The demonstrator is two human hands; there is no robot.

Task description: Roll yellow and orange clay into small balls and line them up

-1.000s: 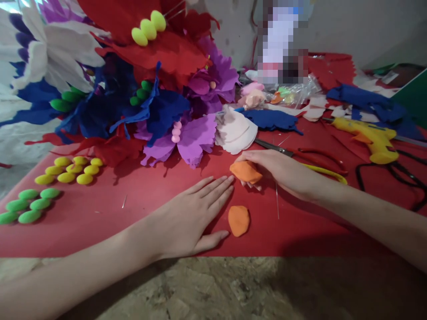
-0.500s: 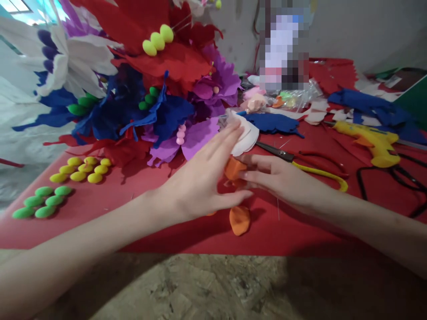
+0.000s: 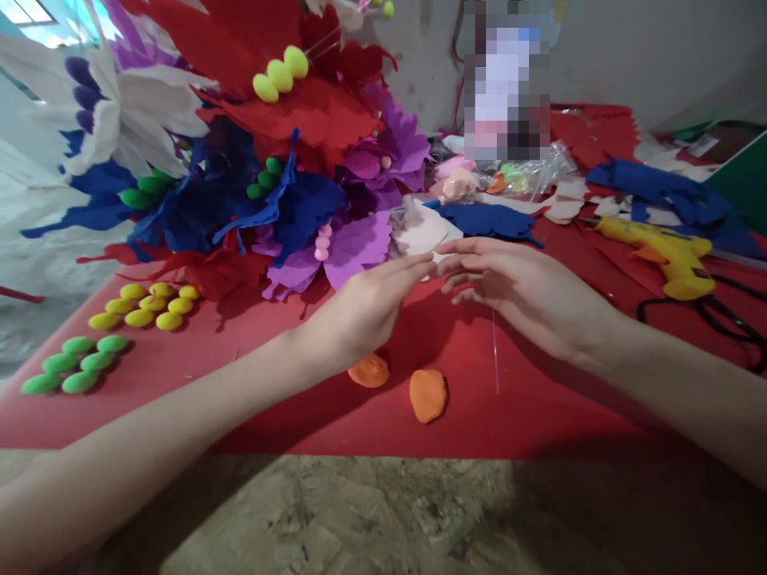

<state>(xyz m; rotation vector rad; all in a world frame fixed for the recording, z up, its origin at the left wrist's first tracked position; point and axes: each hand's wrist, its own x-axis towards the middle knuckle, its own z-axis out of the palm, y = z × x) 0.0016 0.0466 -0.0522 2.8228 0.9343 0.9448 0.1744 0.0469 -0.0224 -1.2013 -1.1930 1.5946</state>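
Orange lumps, tabletop | left hand, right hand close together | grip: cannot tell | likely shaping; next needs gentle pressure

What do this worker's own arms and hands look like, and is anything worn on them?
Both are ordinary human hands, with no gloves. The left hand and right hand show no rings; the slim left forearm and right forearm show no sleeve, watch, bracelet or cable. Nail details are too small to tell.

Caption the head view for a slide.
Left hand and right hand close together near two orange pieces on a red surface.
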